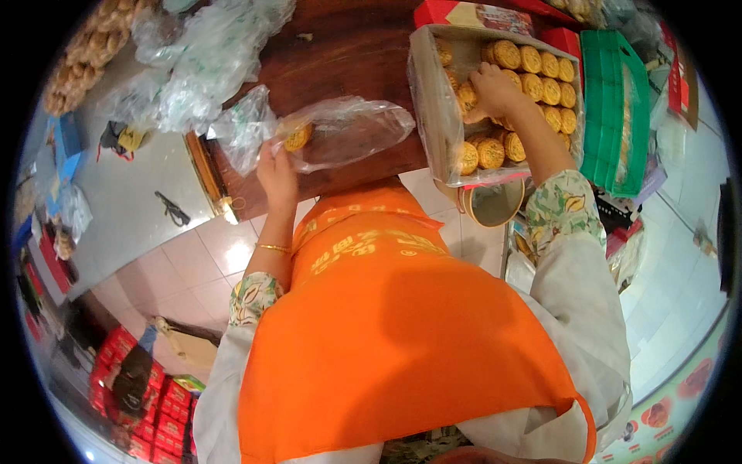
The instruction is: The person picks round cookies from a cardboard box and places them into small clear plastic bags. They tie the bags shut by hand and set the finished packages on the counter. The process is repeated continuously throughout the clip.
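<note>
My left hand (278,174) holds the near left part of a clear plastic bag (359,139) that lies on the dark wooden table (336,64). One round golden pastry (297,138) with a stamped top is inside the bag, just beside my left fingers. My right hand (493,93) reaches into a cardboard box (422,98) lined with clear plastic, its fingers on the pastries there. Rows of similar round pastries (530,60) fill much of the box. Whether my right fingers grip one cannot be told.
Crumpled clear plastic bags (203,64) lie at the left. A green plastic basket (608,116) stands right of the box, with a red box (464,14) behind it. Below the box is a round bin (495,203). Black scissors (172,209) rest on the grey surface at left.
</note>
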{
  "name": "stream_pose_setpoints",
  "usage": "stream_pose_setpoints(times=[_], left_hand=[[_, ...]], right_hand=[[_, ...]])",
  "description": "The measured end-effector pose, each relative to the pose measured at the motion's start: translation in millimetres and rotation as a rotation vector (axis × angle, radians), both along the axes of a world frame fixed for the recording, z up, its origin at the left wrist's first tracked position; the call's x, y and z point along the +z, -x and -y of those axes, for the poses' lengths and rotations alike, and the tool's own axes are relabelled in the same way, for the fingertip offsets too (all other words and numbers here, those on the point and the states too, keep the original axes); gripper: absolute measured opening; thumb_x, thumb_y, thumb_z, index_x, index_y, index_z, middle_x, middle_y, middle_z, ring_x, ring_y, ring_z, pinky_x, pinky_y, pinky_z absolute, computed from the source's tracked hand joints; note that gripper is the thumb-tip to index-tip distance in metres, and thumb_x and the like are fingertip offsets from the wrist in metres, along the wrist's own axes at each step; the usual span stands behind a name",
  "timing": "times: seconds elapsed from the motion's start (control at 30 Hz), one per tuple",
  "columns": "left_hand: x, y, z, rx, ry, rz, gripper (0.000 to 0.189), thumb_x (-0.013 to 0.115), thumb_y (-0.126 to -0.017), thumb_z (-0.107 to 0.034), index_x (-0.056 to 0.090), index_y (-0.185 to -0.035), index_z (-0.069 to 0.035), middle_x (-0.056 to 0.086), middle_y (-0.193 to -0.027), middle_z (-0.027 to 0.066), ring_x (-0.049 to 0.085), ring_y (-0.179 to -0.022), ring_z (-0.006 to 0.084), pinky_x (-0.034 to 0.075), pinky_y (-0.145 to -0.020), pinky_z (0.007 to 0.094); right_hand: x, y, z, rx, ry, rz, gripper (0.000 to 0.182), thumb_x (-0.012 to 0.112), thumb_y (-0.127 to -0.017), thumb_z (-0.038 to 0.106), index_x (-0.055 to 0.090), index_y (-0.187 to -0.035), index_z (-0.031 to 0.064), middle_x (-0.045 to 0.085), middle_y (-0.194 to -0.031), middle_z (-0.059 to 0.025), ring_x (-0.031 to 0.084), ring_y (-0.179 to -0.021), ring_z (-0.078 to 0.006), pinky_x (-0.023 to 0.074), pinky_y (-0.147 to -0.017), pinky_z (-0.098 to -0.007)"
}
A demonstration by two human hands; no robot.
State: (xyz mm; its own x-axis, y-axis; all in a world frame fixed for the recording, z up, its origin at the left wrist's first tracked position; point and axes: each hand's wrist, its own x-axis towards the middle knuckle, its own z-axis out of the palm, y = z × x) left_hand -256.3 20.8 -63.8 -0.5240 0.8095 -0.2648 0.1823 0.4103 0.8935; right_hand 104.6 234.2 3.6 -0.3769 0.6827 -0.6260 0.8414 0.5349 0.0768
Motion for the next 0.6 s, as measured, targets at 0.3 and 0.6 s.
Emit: stream_pose_setpoints(times=[0.3,0.6], left_hand=[[7,-7,-1,0.027,0.048,-0.030,0.031,0.047,-0.094,-0.019,0.059,-0.113,0.003,0.067,-0.094,0.0183,0.062,-0.084,0.0207,0.047,-0.076,0.0330],[6,-2,-8,-0.025,-0.020,0.006,0.028,0.045,-0.095,-0.012,0.060,-0.113,0.003,0.067,-0.099,0.0182,0.062,-0.093,0.0215,0.047,-0.084,0.0322]], right_hand=[[39,23,62,-0.483,-0.298,-0.782,0.077,0.085,-0.063,0.026,0.044,-0.120,-0.0033,0.057,-0.110,-0.0186,0.057,-0.104,-0.0307,0.0448,-0.093,-0.0386],[-57,194,104,-0.800,0.799,-1.106,0.078,0.081,-0.072,0.028,0.038,-0.130,-0.0020,0.054,-0.118,-0.0120,0.052,-0.110,-0.0188,0.0407,-0.096,-0.0299]])
